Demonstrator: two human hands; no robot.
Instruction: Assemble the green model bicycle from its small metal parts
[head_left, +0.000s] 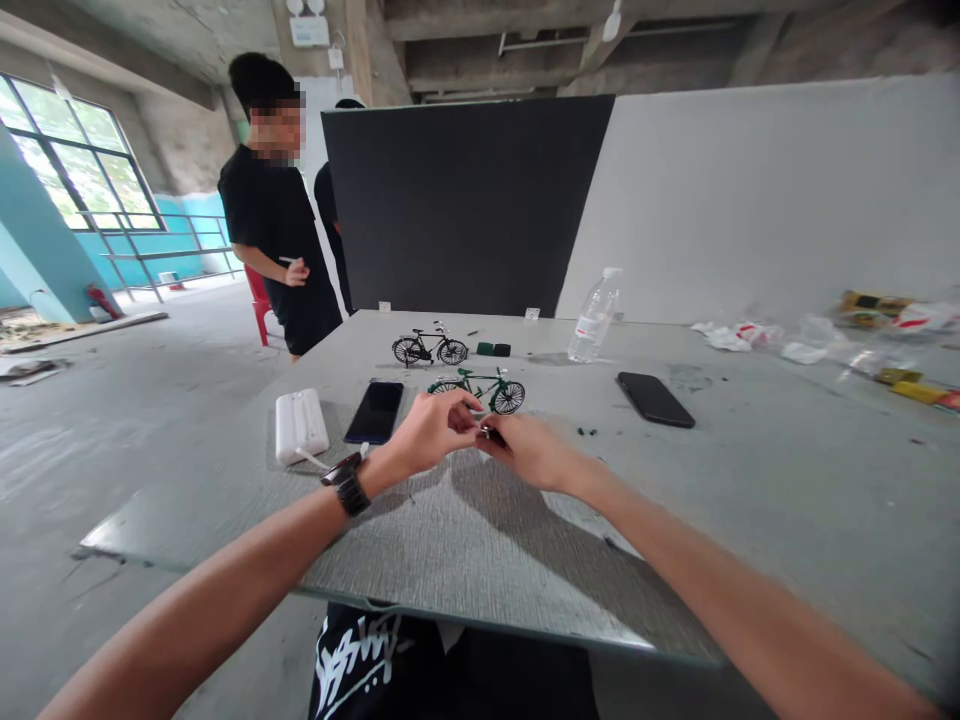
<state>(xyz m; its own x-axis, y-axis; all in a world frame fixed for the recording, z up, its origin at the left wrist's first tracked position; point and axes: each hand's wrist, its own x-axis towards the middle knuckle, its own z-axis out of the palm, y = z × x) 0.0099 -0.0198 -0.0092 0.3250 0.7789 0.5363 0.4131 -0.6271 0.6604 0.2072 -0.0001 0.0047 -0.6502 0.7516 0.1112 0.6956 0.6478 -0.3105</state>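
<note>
My left hand point(435, 430) and my right hand point(525, 448) meet over the table, fingertips close together. Pinched in my right fingers is a small dark piece with a shiny metal part point(489, 433), too small to name. My left fingers are curled right beside it; whether they grip it too is hidden. Just behind my hands a green model bicycle point(507, 396) stands upright, partly covered by my left hand. Farther back stands a black model bicycle point(430, 348). Two small dark green and black blocks point(493, 349) lie to its right. Tiny dark bits point(587, 432) lie right of my right hand.
A white power bank point(301, 425) with a cable and a phone point(375, 412) lie left. On the right are a dark phone point(655, 399), a water bottle point(596, 315) and plastic packaging point(825, 335). A black panel point(465, 205) borders the back. A person point(277, 220) stands beyond.
</note>
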